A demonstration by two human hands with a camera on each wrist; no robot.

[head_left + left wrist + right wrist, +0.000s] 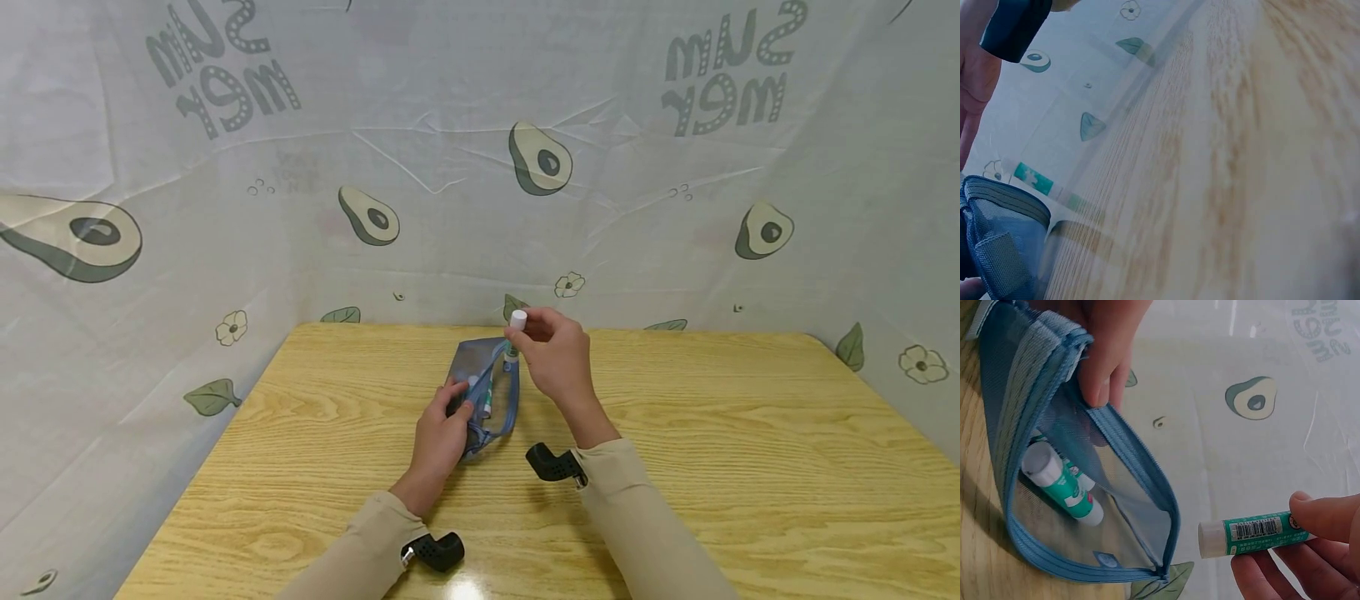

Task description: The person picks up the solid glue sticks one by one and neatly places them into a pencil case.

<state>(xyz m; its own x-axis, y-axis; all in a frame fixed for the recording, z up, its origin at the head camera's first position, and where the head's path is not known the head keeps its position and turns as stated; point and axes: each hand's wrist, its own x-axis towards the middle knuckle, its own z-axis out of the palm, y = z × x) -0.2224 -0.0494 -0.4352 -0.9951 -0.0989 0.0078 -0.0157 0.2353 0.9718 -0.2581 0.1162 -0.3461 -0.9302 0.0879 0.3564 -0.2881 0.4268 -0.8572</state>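
A blue mesh zipper pouch (474,355) stands with its mouth unzipped and spread. My left hand (441,427) grips its side, the thumb over the rim; in the right wrist view the left fingers (1105,381) bend over the zipper edge. Between right thumb and fingers, my right hand (558,357) pinches a green-and-white glue stick (1254,534), outside the pouch near the far end of its opening. Inside the pouch lies a glue stick (1063,484), with at least one more partly hidden behind it.
The pouch rests on a wood-grain table (712,442). Behind and beside the table hangs a pale cloth (450,250) printed with avocados, leaves and flowers. A black wrist mount (553,463) sits on the right sleeve, another black mount (438,552) on the left one.
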